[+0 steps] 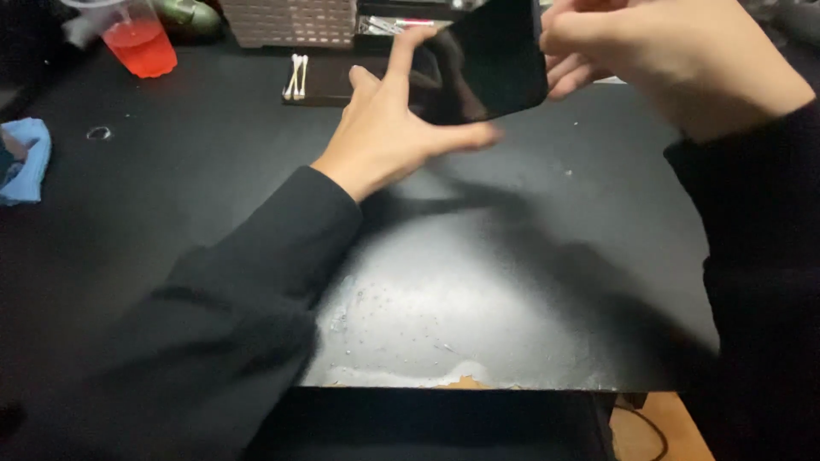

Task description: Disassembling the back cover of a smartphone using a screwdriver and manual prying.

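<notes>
Hands gripping a glossy black rectangular phone [491, 60] above the far edge of the worn black tabletop [512, 282] — left hand [389, 128] spreading open fingers against its lower side, right hand [649, 51] pinching its upper right edge.

Phone [491, 64]: glossy black. Surface [512, 256]: matte black w/ pale worn, speckled patch near front edge, bit of tan showing. Sleeves [256, 282]: black. Cup [137, 38]: clear w/ red-orange liquid. Cloth [26, 158]: light blue. Cotton swabs [296, 77]: white tips, pale sticks. Basket [290, 21]: grey-brown weave.
</notes>
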